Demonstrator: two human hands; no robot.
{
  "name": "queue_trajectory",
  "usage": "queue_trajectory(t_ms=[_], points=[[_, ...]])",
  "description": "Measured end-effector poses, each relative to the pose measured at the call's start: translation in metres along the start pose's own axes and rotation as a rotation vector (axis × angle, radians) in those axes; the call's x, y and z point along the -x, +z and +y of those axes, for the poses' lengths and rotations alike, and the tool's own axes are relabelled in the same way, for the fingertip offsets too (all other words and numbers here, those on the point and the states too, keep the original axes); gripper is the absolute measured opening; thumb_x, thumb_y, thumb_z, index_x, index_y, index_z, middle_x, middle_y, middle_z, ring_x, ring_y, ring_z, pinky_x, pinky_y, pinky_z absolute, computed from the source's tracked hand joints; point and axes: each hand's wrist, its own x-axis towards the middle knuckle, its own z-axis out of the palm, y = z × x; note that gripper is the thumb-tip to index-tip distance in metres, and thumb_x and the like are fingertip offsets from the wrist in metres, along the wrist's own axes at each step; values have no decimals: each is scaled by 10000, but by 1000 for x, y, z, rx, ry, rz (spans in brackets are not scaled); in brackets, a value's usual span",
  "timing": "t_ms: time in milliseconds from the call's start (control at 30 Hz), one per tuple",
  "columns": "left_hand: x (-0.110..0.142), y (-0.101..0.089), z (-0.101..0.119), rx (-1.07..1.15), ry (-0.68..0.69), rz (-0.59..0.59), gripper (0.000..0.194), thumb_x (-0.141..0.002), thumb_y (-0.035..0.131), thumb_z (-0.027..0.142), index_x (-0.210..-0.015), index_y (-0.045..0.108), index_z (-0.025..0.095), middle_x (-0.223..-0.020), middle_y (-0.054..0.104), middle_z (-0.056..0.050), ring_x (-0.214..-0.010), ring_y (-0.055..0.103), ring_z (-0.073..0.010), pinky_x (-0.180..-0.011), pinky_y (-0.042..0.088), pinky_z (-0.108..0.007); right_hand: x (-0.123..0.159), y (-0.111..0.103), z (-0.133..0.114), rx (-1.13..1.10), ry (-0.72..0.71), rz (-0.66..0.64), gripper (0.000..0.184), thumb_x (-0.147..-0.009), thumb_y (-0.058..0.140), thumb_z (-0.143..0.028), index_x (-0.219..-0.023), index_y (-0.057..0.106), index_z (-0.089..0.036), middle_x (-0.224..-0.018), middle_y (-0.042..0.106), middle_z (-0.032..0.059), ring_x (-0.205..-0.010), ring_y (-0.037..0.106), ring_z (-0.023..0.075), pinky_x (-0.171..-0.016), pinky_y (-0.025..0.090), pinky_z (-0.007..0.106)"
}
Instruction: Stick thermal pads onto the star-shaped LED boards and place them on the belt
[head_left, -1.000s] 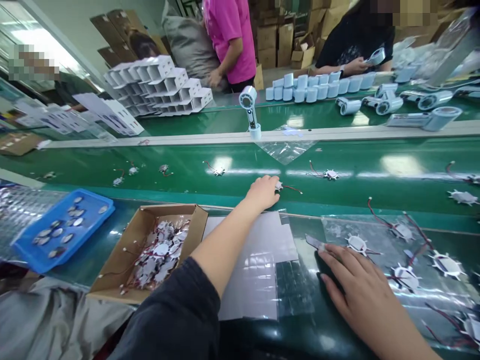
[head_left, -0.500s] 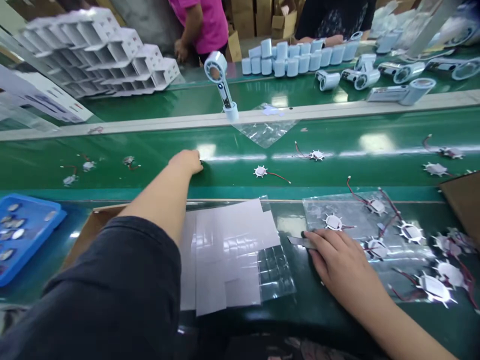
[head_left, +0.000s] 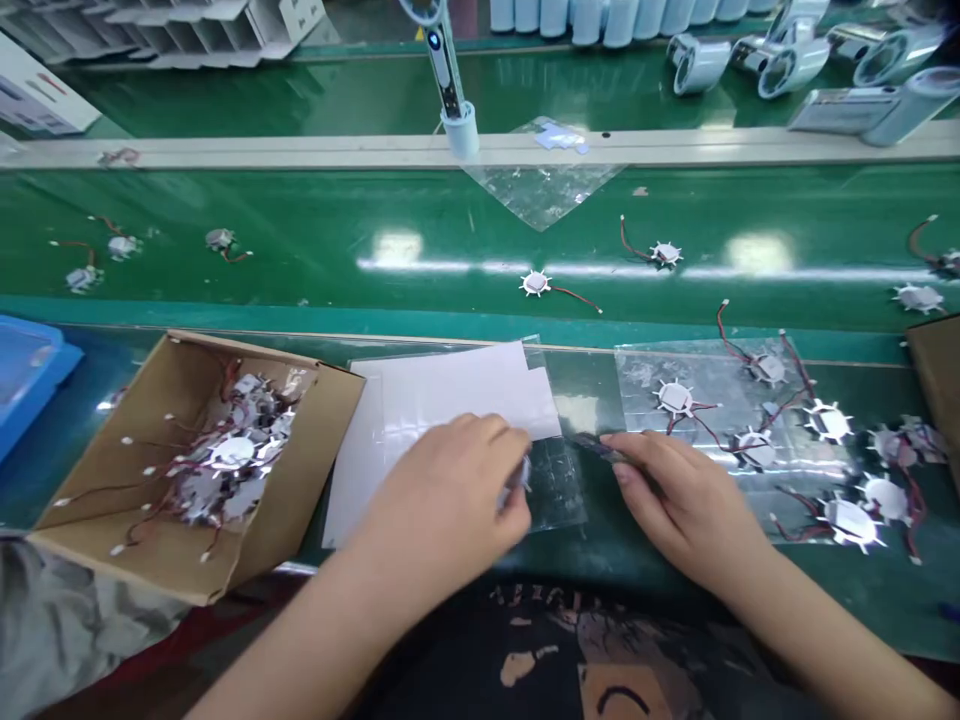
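My left hand [head_left: 457, 490] is over the white sheets [head_left: 442, 385], its fingers pinched on a small grey-white part [head_left: 516, 484] that looks like one of the spoked pieces; most of it is hidden. In my right hand [head_left: 686, 490] is a thin pointed metal blade [head_left: 591, 444], its tip directed left toward the sheets. Just right of that hand, on a clear plastic sheet [head_left: 637, 365], lie white spoked discs [head_left: 675, 398] with red and black wires. Several more such discs [head_left: 853, 522] lie farther right.
An open cardboard box [head_left: 300, 500] at left holds many wired discs. A blue tray [head_left: 34, 375] stands at the far left. Wired discs [head_left: 535, 283] are scattered on the green belt [head_left: 315, 240]. A light-blue handheld fan [head_left: 459, 128] stands on the rail [head_left: 300, 150]; more fan bodies lie behind.
My left hand has come back from the belt to the sheets, now holding a small part. The view has tipped down and the cardboard box shows. My right hand keeps the blade.
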Motion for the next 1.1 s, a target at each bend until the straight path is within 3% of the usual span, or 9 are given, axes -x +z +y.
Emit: queue_trajectory(t_ms=[100, 233, 333, 433, 633, 1100], points=[[10, 27, 7, 50, 78, -61, 265, -818, 524, 182, -1059, 628, 218, -985, 588, -28, -964, 535, -223, -818, 492, -440, -1, 5, 4, 18, 13, 0, 205, -985, 468, -211, -1175, 546, -207, -992, 662, -9, -857, 636, 116, -732, 479, 249], [15, 43, 5, 21, 194, -15, 312, -846, 530, 193, -1150, 598, 221, -1154, 579, -14, -1068, 506, -229, -874, 480, -450, -1, 10, 8, 134, 25, -59, 231, -991, 481, -255, -1186, 597, -209, -986, 648, 15, -876, 611, 169, -743, 471, 312], [11, 41, 0, 72, 206, 78, 280, -894, 556, 305, -1167, 585, 248, -1210, 575, 15, -1084, 503, -213, -906, 455, -441, 0, 11, 10, 213, 4, -67, 250, -996, 501, -346, -1167, 638, -224, -1013, 641, 27, -910, 597, 183, -753, 459, 326], [-2, 35, -2, 75, 130, 126, 215, -941, 505, 284, -1126, 608, 242, -1137, 598, 17, -1033, 513, -192, -874, 448, -416, 0, 11, 11, 222, 8, -59, 260, -977, 539, -390, -1137, 670, -233, -992, 634, 33, -918, 592, 182, -764, 458, 321], [-23, 35, 6, -24, 114, 31, 254, -964, 453, 285, -1084, 666, 219, -997, 588, -27, -958, 501, -225, -799, 450, -439, -3, 11, 14, 142, 14, -39, 202, -923, 595, -335, -1063, 693, -226, -970, 630, 32, -910, 583, 178, -818, 476, 320], [-27, 39, 7, -71, 127, 41, 259, -963, 467, 282, -1039, 701, 200, -919, 574, -33, -903, 491, -225, -745, 420, -420, -5, 13, 16, 114, 23, -37, 195, -885, 619, -285, -1039, 711, -208, -943, 632, 34, -874, 588, 181, -817, 488, 337]])
